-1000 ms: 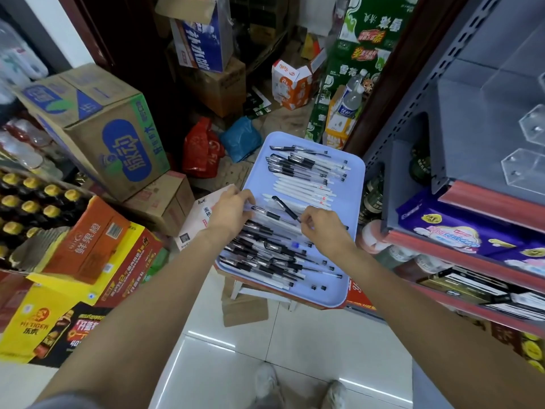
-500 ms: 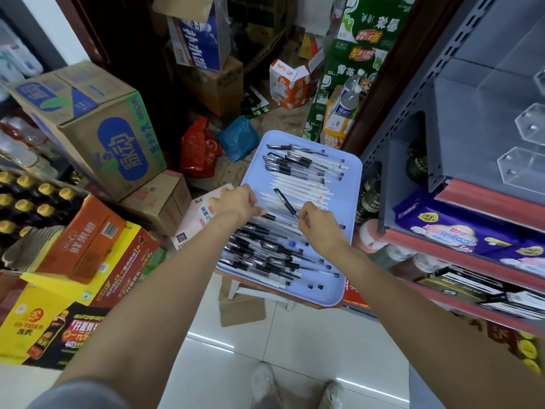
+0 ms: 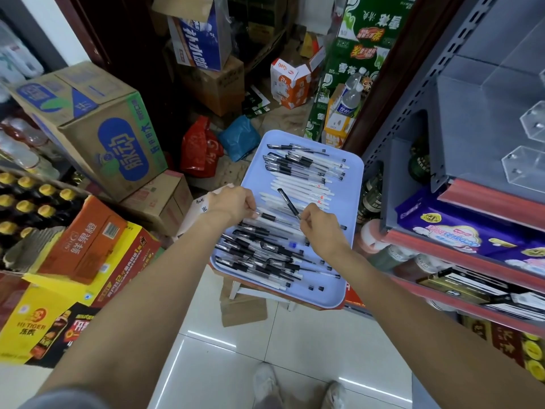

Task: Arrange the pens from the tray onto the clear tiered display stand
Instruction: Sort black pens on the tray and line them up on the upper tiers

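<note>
A big grey shelf [image 3: 472,119] stands on the right. The clear tiered display stand [image 3: 528,149] sits on it, with no pens in the part that shows. Big cardboard boxes [image 3: 97,125] are piled on the left. In the middle is a light blue tray [image 3: 352,208], near the shelf, full of pens. White pens [image 3: 298,188] lie in a row in the middle of the tray. Black pens [image 3: 259,255] lie in a messy pile at the near end. The left hand [image 3: 233,203] pinches the end of a clear pen with a black grip [image 3: 271,217]. The right hand [image 3: 320,228] pinches a black pen [image 3: 288,202] that tilts up off the tray.
</note>
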Available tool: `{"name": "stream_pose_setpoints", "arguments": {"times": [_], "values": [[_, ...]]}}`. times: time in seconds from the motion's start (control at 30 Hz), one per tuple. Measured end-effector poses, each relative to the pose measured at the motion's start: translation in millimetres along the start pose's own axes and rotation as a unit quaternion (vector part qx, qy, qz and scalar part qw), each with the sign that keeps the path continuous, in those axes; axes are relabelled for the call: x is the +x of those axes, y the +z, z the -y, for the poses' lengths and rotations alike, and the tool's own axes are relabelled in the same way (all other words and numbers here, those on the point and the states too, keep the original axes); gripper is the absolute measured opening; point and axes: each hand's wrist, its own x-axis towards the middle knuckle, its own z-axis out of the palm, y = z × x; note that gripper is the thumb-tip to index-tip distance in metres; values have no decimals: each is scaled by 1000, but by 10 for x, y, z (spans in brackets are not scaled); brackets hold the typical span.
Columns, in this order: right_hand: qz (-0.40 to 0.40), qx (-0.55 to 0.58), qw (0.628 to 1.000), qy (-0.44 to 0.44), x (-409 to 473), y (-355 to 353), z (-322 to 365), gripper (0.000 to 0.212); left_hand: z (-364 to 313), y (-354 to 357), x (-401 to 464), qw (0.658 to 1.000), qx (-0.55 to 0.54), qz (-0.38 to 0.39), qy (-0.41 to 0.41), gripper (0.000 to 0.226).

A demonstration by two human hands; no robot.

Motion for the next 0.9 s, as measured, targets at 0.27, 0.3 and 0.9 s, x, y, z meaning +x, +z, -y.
{"name": "stream_pose_setpoints", "arguments": {"times": [0.27,0.3,0.9], "values": [[-18,61,998,-21,-122,-120,49,12,-170,-45,-299,872,-482,-72,35,5],[-28,79,996,-28,-153,-183,64,11,-251,-62,-346,845,-527,-81,32,4],[-250,429,866,-58,-1080,-2528,-890,24,-3249,-380,-724,877,-285,-134,362,18]]}}
